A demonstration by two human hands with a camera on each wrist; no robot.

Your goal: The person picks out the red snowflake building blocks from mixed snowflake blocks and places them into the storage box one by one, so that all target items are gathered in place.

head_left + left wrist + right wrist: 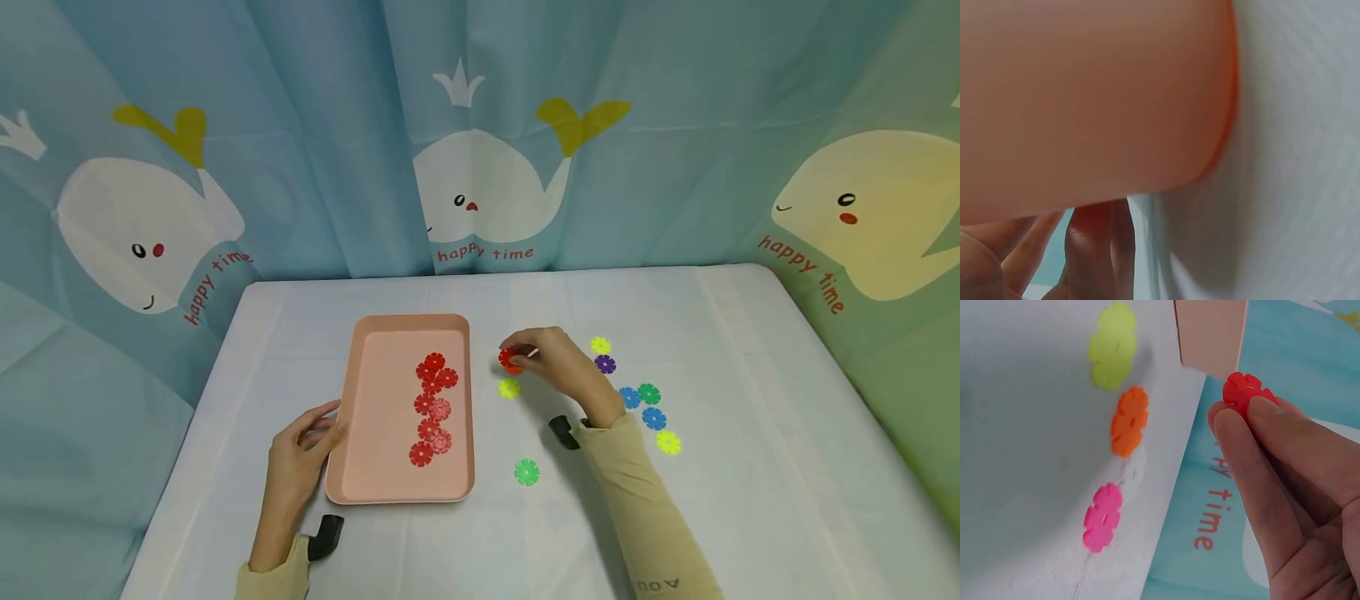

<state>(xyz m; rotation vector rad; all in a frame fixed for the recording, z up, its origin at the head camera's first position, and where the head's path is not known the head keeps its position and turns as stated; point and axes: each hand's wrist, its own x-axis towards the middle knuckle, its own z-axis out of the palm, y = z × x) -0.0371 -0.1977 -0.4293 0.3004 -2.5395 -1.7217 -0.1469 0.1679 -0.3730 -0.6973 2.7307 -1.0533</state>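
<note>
My left hand [300, 450] rests at the left side of a pink tray [341, 467], its fingers touching the rim. In the left wrist view, fingertips [1089, 250] meet the tray's outer wall [1097, 125]. My right hand [558, 362] pinches a red flower-shaped disc [1246, 392] between thumb and fingers, raised off the table to the right of the tray. Near that hand lie an orange disc [1130, 422], a yellow-green disc [1113, 347] and a bright pink disc [1102, 517]. Several red discs [422, 454] and pinkish discs [440, 409] lie along the tray's right half.
Right of my right forearm lie a purple disc [604, 364], yellow discs [668, 442], blue discs [654, 418] and a dark green disc [649, 394]. A light green disc [527, 472] lies nearer the front. A whale-print curtain [322, 167] hangs behind the white table [750, 467].
</note>
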